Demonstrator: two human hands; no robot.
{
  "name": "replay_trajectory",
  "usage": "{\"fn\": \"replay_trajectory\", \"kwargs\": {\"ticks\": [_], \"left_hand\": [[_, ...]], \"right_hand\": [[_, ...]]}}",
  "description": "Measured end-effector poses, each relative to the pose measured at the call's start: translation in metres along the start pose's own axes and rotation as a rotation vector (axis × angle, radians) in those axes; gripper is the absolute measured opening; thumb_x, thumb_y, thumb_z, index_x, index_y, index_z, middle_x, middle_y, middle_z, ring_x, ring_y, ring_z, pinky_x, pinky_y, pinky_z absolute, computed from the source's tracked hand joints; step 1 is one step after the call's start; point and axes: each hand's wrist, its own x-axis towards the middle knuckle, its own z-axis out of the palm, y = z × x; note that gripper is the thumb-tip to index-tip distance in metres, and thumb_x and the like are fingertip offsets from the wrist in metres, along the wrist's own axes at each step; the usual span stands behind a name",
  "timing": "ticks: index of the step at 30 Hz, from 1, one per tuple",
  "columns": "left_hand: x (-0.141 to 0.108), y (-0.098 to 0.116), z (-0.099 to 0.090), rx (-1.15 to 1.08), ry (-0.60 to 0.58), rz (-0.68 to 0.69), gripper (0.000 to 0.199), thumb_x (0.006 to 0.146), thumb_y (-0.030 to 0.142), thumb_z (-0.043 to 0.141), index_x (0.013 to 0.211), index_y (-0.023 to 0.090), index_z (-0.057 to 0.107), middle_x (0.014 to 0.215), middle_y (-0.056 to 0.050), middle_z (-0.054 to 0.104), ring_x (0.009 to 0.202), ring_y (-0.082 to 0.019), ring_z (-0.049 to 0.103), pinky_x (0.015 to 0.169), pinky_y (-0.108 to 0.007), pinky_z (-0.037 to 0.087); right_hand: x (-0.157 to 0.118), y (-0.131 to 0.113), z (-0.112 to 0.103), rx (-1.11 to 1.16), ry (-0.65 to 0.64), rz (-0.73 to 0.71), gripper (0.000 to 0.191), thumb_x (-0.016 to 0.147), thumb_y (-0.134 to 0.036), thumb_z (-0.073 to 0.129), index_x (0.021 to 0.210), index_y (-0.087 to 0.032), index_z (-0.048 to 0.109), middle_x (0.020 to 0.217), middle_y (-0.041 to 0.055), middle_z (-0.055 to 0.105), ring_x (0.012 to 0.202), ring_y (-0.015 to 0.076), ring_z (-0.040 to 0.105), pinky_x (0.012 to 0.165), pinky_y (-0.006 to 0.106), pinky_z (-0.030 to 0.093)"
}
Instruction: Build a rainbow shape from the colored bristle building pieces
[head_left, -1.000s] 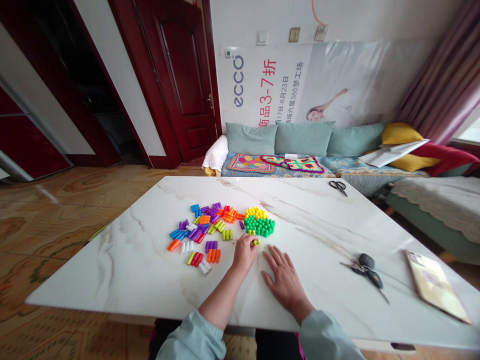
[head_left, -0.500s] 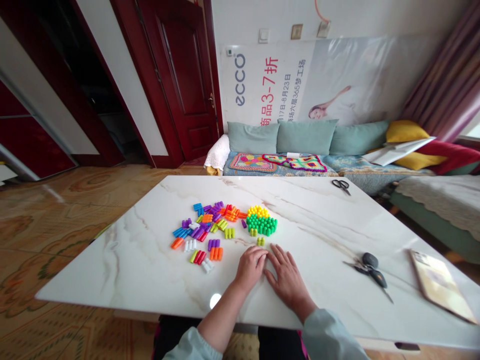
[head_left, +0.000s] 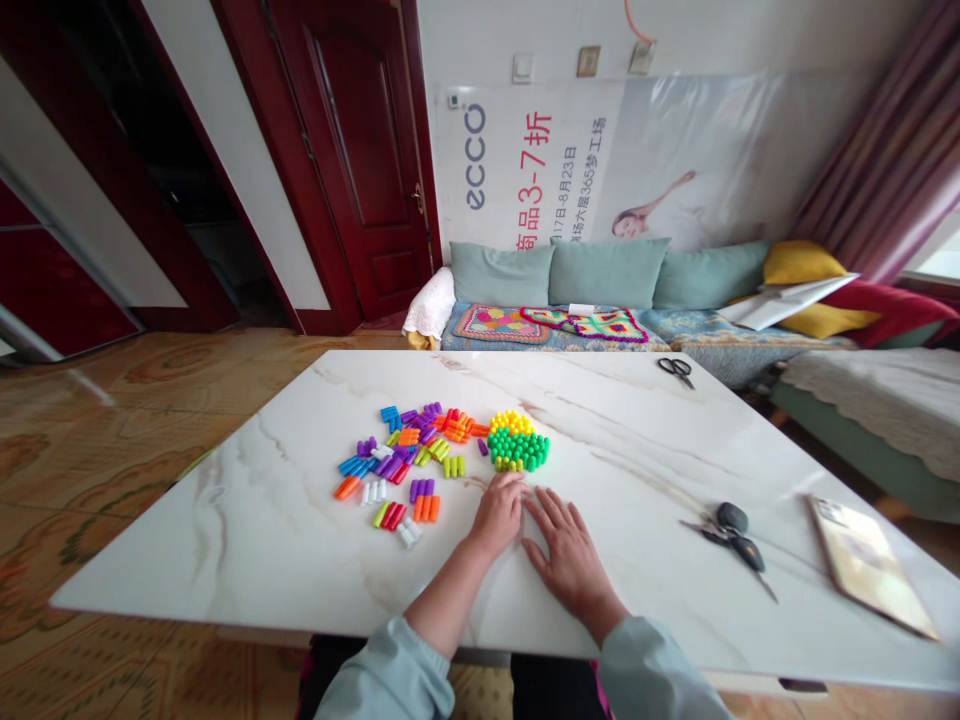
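My left hand (head_left: pixel 497 517) is just in front of a cluster of small standing plastic pegs, its fingers curled and pressed together; whatever they may hold is hidden. My right hand (head_left: pixel 568 560) lies on the tabletop beside it, fingers stretched and slightly spread, holding nothing. The cluster has yellow pegs (head_left: pixel 511 422) at the back, green pegs (head_left: pixel 531 450) in the middle and a short row of lime pegs (head_left: pixel 509 465) at the front. To the left, a loose spread of colored pegs lies on its side, including orange pegs (head_left: pixel 427 509), purple pegs (head_left: pixel 422 488) and white pegs (head_left: pixel 409 533).
The white marbled table (head_left: pixel 247 540) carries black-handled scissors (head_left: pixel 676 371) at the far right. Nearer are a car key (head_left: pixel 732 518) with a pointed metal tool, and a gold phone (head_left: pixel 870 565). Beyond the table stands a sofa with green cushions (head_left: pixel 609 270).
The lime pegs that stood apart by my fingertips now stand against the front of the green pegs. My left hand has reached slightly forward; the right stays flat. The view has shifted slightly.
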Motion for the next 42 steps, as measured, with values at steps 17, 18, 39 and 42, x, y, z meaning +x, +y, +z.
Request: {"fn": "replay_trajectory", "kwargs": {"ticks": [17,18,39,42], "left_hand": [[-0.015,-0.018,-0.058,0.513,0.246,-0.392,0.042,0.081,0.007,0.052,0.122,0.016,0.058,0.136,-0.014,0.047,0.129,-0.028,0.041,0.108,-0.041,0.033],[-0.012,-0.024,-0.062,0.543,0.172,-0.424,0.043,0.082,0.006,0.051,0.123,0.016,0.057,0.138,-0.014,0.046,0.129,-0.028,0.041,0.107,-0.039,0.034],[-0.022,-0.008,-0.065,0.566,-0.027,-0.217,0.026,0.087,0.031,0.056,0.111,0.020,0.058,0.106,-0.007,0.057,0.101,-0.023,0.052,0.088,-0.037,0.043],[-0.020,-0.004,-0.062,0.569,0.000,-0.267,0.030,0.080,0.037,0.066,0.103,0.020,0.058,0.106,-0.006,0.056,0.101,-0.023,0.053,0.087,-0.036,0.043]], "right_hand": [[0.000,0.005,0.007,0.001,0.019,-0.002,0.057,0.092,-0.048,0.038,0.142,-0.021,0.041,0.155,0.0060,0.026,0.143,0.0232,0.021,0.116,0.047,0.017],[0.000,0.005,0.007,0.000,0.020,-0.001,0.057,0.092,-0.048,0.038,0.142,-0.022,0.041,0.155,0.0062,0.026,0.143,0.0232,0.021,0.116,0.047,0.017],[0.001,0.002,0.003,0.003,0.003,0.014,0.057,0.092,-0.048,0.038,0.142,-0.022,0.041,0.154,0.0067,0.029,0.142,0.0224,0.022,0.116,0.046,0.017],[0.000,0.004,0.006,0.003,0.012,0.010,0.057,0.092,-0.048,0.038,0.143,-0.022,0.040,0.154,0.0068,0.028,0.142,0.0224,0.022,0.116,0.046,0.016]]}}
